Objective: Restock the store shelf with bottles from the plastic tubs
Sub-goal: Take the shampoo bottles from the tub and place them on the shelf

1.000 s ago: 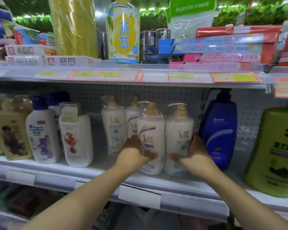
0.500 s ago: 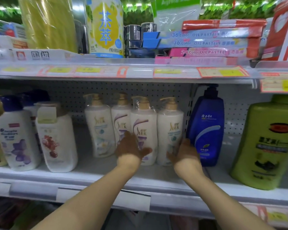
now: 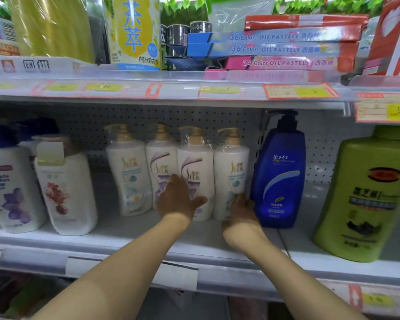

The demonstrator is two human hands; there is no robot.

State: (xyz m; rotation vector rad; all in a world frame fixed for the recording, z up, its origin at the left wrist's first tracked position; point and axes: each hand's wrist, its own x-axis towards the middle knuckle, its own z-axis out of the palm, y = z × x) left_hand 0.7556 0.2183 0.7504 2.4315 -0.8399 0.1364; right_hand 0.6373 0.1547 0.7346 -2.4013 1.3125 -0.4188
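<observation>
Four white pump bottles with gold caps stand in a row on the middle shelf. My left hand presses flat, thumb spread, against the lower fronts of the two purple-labelled bottles, the second and third in the row. My right hand rests against the lower right side of the fourth bottle, squeezed in beside a blue bottle. The first white bottle is untouched. No plastic tub is in view.
A large green bottle stands at the right. At the left are a white bottle with a red flower and a blue-capped one. The upper shelf holds oil pastel boxes and a tall yellow tea bottle.
Both hands have pushed the two front white bottles back into the shelf. They now line up with the other two in one row.
</observation>
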